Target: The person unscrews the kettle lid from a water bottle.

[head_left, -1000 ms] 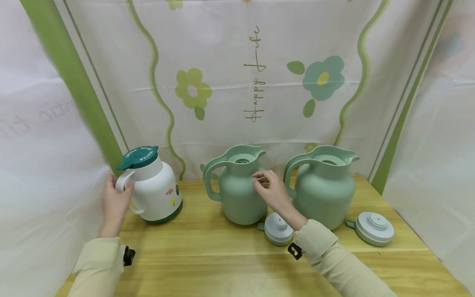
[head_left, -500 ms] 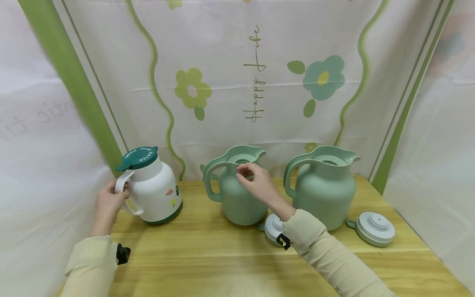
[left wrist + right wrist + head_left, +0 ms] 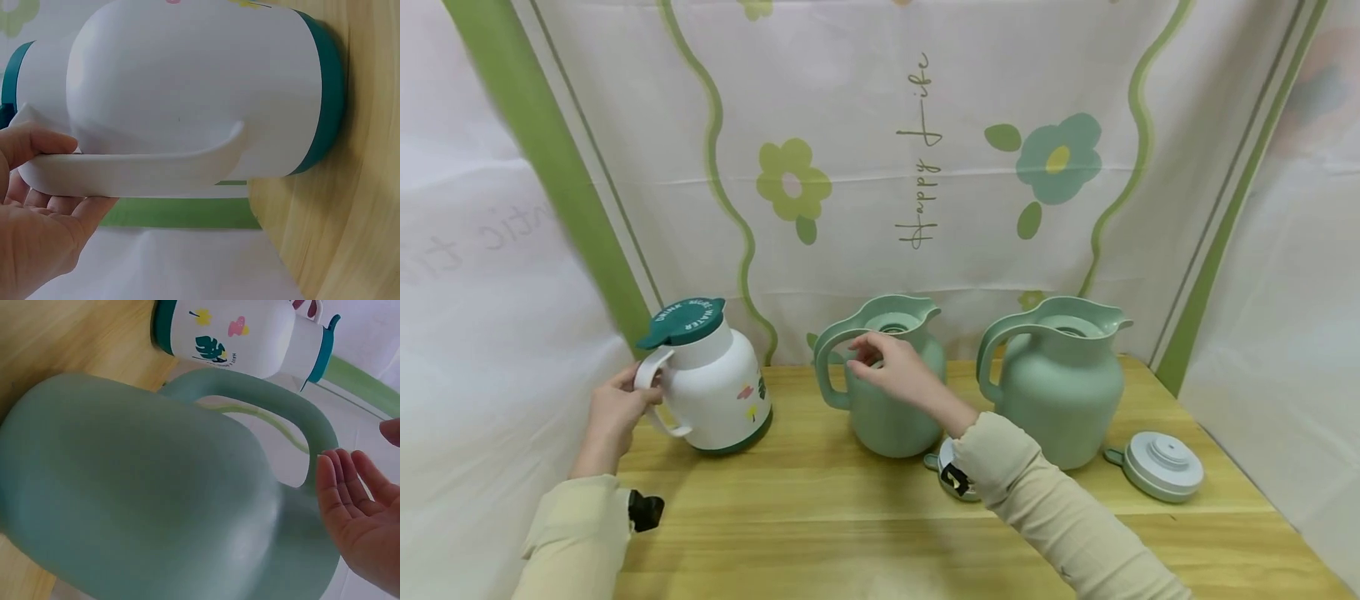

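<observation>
A white thermos jug (image 3: 718,392) with a dark green lid (image 3: 688,321) and base stands upright on the left. My left hand (image 3: 612,410) grips its white handle (image 3: 131,174) near the top, thumb on one side and fingers on the other. In the middle is a sage green jug (image 3: 891,425), its top uncovered. My right hand (image 3: 901,372) is in front of this jug's neck, close to the upper end of its green handle (image 3: 269,397). Its fingers are slightly bent and the thumb stands apart, with nothing between them in the right wrist view.
A second, larger sage green jug (image 3: 1060,400), also uncovered, stands to the right. Beside it lies a pale round lid (image 3: 1165,467). Another lid (image 3: 945,454) is partly hidden behind my right wrist. A printed curtain (image 3: 850,108) encloses the wooden table (image 3: 790,533).
My right hand has moved left across the middle jug's front, toward its handle. My left hand shifted slightly outward and took a closer grip on the white jug's handle. The jugs stayed put.
</observation>
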`<state>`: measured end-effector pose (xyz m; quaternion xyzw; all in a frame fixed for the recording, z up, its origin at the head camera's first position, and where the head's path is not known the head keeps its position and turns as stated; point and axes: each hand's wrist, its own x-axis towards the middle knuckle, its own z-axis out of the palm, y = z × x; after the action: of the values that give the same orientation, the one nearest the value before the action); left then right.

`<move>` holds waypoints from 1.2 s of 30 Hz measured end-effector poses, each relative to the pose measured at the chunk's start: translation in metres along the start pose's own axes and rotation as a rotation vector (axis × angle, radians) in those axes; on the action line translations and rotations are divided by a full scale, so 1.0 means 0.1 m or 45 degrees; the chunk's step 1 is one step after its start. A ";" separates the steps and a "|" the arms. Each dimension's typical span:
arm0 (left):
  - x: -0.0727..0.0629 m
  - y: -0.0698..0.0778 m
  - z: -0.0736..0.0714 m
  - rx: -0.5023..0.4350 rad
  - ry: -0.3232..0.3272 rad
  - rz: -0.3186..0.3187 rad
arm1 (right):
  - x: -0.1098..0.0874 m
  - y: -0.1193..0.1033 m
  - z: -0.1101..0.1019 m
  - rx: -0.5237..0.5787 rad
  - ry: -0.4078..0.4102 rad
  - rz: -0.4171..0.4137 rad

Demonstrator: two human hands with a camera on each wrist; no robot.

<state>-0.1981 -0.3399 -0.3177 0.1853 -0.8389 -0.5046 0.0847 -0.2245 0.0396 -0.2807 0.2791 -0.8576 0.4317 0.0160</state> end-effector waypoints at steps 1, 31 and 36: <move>0.00 0.00 0.00 -0.008 -0.004 0.005 | 0.01 -0.01 0.01 -0.006 -0.010 -0.001; -0.08 -0.05 0.01 -0.239 -0.209 0.133 | 0.29 -0.44 0.21 -0.256 -0.243 -0.052; -0.07 -0.05 0.01 -0.294 -0.283 0.146 | 0.36 -0.54 0.24 -0.285 -0.213 -0.034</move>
<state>-0.1906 -0.3387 -0.3222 0.0693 -0.7889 -0.6093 0.0406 -0.2226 -0.0204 -0.2464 0.3219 -0.8949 0.3084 -0.0188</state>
